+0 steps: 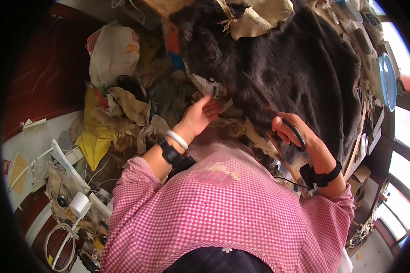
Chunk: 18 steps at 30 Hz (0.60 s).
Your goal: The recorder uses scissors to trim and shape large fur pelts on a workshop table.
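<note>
A large dark fur pelt (300,63) covers the work surface in front of me. My right hand (296,134) grips the black handles of long scissors (271,109), whose blades reach up and left along the pelt's near edge. My left hand (200,113) lies open, palm up, with its fingertips at the pelt's pale trimmed edge (212,86). I wear a pink checked smock; a white bangle and a black band sit on my left wrist, and a black band on my right wrist.
Tan leather scraps (127,109) and a yellow bag (93,139) pile up at the left, beneath a white plastic bag (111,52). A beige hide piece (259,16) lies on the pelt's far side. A blue lidded tub (387,79) stands at right. Cables and a tape roll (79,202) clutter the lower left.
</note>
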Each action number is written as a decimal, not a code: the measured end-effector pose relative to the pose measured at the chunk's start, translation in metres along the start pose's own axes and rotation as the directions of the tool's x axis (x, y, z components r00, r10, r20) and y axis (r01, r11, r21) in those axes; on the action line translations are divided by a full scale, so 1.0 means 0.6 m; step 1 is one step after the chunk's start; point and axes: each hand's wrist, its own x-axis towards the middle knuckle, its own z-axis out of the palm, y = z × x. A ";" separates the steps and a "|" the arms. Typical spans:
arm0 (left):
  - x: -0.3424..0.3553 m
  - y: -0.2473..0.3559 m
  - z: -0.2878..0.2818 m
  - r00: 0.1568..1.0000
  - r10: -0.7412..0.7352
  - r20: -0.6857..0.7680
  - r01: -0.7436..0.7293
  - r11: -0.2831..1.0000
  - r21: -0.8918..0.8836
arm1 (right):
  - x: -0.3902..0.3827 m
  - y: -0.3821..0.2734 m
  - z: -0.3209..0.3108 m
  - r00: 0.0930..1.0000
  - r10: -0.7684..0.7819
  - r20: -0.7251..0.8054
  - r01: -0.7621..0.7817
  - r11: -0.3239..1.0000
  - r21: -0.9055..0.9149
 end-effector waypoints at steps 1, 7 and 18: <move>0.015 0.002 -0.003 1.000 0.004 0.000 -0.004 1.000 -0.005 | -0.001 0.005 -0.005 1.000 0.015 -0.002 -0.015 0.999 0.041; 0.095 -0.006 0.011 0.982 0.122 0.143 -0.097 0.980 -0.173 | 0.002 0.023 -0.004 0.996 0.058 -0.064 -0.053 0.995 0.080; -0.056 0.024 0.071 0.926 0.293 0.236 -0.277 0.956 -0.099 | -0.023 0.043 0.011 0.982 -0.160 -0.097 0.156 0.986 -0.055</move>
